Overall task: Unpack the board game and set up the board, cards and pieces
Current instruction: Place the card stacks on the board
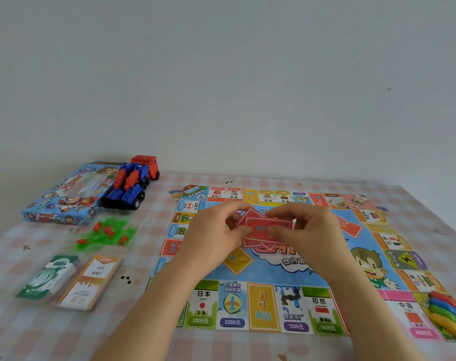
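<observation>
Head view is showing a small stack of red cards [263,226] held above the middle of the board [294,306]. Both hands are pinching it: the left hand [211,235] is gripping its left end between thumb and fingers, and the right hand [307,230] is gripping its right end. The board is lying flat on the checked tablecloth [143,230], filling the centre and right of the frame. Coloured pawns [448,313] are lying bunched on its lower right corner. At lower left, a green note stack [49,277] and an orange note stack [94,280] are sitting side by side. Above them, green and red pieces [107,234] are lying scattered. At upper left, a toy truck [133,186] is standing just beside the blue game box [62,196].
</observation>
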A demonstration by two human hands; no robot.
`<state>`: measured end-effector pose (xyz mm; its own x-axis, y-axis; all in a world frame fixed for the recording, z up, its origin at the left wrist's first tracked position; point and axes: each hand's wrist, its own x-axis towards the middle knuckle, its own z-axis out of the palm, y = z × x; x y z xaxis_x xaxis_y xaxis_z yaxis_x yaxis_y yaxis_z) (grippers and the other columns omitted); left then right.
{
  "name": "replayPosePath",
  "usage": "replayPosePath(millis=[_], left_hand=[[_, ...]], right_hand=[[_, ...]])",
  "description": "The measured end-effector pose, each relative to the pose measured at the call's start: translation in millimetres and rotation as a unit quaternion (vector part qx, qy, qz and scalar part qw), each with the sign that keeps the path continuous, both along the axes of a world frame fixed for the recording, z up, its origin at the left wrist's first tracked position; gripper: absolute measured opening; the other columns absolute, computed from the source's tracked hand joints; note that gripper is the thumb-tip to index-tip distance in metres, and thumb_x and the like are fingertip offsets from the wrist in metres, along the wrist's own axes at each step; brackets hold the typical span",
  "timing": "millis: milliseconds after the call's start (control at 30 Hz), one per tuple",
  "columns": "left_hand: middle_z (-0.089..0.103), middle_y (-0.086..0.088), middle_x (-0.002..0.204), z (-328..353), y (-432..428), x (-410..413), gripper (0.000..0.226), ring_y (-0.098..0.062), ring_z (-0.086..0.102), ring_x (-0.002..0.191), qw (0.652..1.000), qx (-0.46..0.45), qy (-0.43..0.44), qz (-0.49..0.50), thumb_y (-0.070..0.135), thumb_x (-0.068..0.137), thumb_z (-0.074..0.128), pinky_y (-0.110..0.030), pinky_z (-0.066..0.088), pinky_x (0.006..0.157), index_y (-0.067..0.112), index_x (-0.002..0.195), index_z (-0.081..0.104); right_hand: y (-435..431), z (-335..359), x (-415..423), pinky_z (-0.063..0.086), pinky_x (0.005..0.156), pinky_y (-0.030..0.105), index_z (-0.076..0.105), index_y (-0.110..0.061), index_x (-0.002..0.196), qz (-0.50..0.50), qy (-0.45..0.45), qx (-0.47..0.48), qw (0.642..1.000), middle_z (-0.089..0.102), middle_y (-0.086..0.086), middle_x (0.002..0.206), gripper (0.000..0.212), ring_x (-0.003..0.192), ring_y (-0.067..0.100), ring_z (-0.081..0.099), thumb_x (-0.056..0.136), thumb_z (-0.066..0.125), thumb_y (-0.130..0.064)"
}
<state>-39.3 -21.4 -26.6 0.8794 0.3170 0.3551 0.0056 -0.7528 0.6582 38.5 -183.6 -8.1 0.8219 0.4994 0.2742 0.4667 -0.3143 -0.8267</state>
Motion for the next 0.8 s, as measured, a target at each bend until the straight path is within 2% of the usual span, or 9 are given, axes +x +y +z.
replayPosePath(millis=[100, 167, 300, 400, 533, 667, 733, 800], left_hand=[[0.058, 0.022, 0.084, -0.4, -0.9, 0.5, 0.033, 0.006, 0.057, 0.077, 1.000, -0.012, -0.006, -0.007, 0.026, 0.086, 0.067, -0.003, 0.046, 0.064, 0.033, 0.118, 0.061], [0.057, 0.024, 0.085, -0.1, -0.5, 1.0, 0.034, 0.008, 0.057, 0.077, 1.000, -0.018, -0.012, -0.007, 0.023, 0.086, 0.067, -0.006, 0.049, 0.067, 0.034, 0.118, 0.061], [0.055, 0.021, 0.113, 0.0, -0.9, 0.0, 0.058, 0.007, 0.059, 0.081, 0.999, 0.000, -0.028, -0.036, 0.016, 0.085, 0.068, -0.006, 0.048, 0.065, 0.043, 0.133, 0.047], [0.053, 0.017, 0.125, -1.1, -0.6, 0.6, 0.051, 0.004, 0.059, 0.083, 0.998, 0.039, -0.029, -0.049, 0.014, 0.087, 0.065, -0.009, 0.051, 0.070, 0.040, 0.129, 0.054], [0.065, 0.014, 0.110, -3.5, 0.5, 2.1, 0.031, 0.000, 0.062, 0.084, 0.998, 0.058, -0.024, -0.024, 0.020, 0.086, 0.066, -0.016, 0.053, 0.073, 0.033, 0.114, 0.066], [0.064, 0.013, 0.100, -3.9, 1.0, 5.0, 0.025, -0.002, 0.059, 0.087, 0.996, 0.043, -0.071, -0.008, 0.019, 0.083, 0.070, -0.027, 0.055, 0.075, 0.028, 0.107, 0.071], [0.060, 0.012, 0.096, -2.6, 1.6, 5.2, 0.022, -0.002, 0.058, 0.087, 0.996, 0.032, -0.086, 0.002, 0.020, 0.084, 0.069, -0.024, 0.054, 0.072, 0.023, 0.106, 0.072], [0.060, 0.013, 0.095, -2.3, 1.7, 5.0, 0.022, -0.001, 0.056, 0.086, 0.996, 0.038, -0.079, 0.001, 0.022, 0.086, 0.067, -0.015, 0.050, 0.071, 0.023, 0.107, 0.072]], right_hand=[[1.3, -3.8, 1.1, 0.046, 0.052, 0.008, 0.072, -0.023, 0.099, 0.009, 0.008, -0.061, 0.998, 0.066, -0.013, 0.080, 0.029, 0.061, -0.004, 0.061, 0.073, 0.079, -0.014], [1.9, -5.4, 2.4, 0.048, 0.055, 0.008, 0.071, -0.023, 0.102, 0.006, 0.010, -0.081, 0.997, 0.067, -0.010, 0.084, 0.031, 0.070, -0.001, 0.063, 0.074, 0.079, -0.013], [0.9, -4.5, 2.9, 0.047, 0.053, 0.006, 0.071, -0.021, 0.100, -0.005, -0.007, -0.074, 0.997, 0.064, -0.013, 0.078, 0.027, 0.065, -0.003, 0.061, 0.075, 0.077, -0.012], [0.5, -5.9, 3.4, 0.047, 0.055, 0.005, 0.070, -0.021, 0.106, -0.002, -0.019, -0.094, 0.995, 0.063, -0.011, 0.084, 0.033, 0.069, -0.004, 0.059, 0.075, 0.077, -0.010], [0.7, -8.3, 5.2, 0.048, 0.058, 0.007, 0.070, -0.027, 0.104, 0.011, -0.028, -0.137, 0.990, 0.070, -0.006, 0.096, 0.035, 0.076, 0.003, 0.062, 0.073, 0.078, -0.013], [0.1, -5.3, 3.7, 0.043, 0.049, 0.006, 0.074, -0.023, 0.091, -0.009, -0.052, -0.080, 0.995, 0.066, -0.013, 0.072, 0.022, 0.057, -0.008, 0.058, 0.075, 0.075, -0.008], [0.8, -4.9, 2.3, 0.042, 0.049, 0.007, 0.073, -0.024, 0.090, -0.010, -0.052, -0.080, 0.995, 0.062, -0.018, 0.068, 0.020, 0.056, -0.007, 0.056, 0.075, 0.076, -0.011], [1.0, -7.1, 2.5, 0.046, 0.056, 0.009, 0.073, -0.027, 0.096, 0.000, -0.054, -0.116, 0.992, 0.064, -0.018, 0.075, 0.023, 0.063, -0.002, 0.059, 0.075, 0.077, -0.019]])
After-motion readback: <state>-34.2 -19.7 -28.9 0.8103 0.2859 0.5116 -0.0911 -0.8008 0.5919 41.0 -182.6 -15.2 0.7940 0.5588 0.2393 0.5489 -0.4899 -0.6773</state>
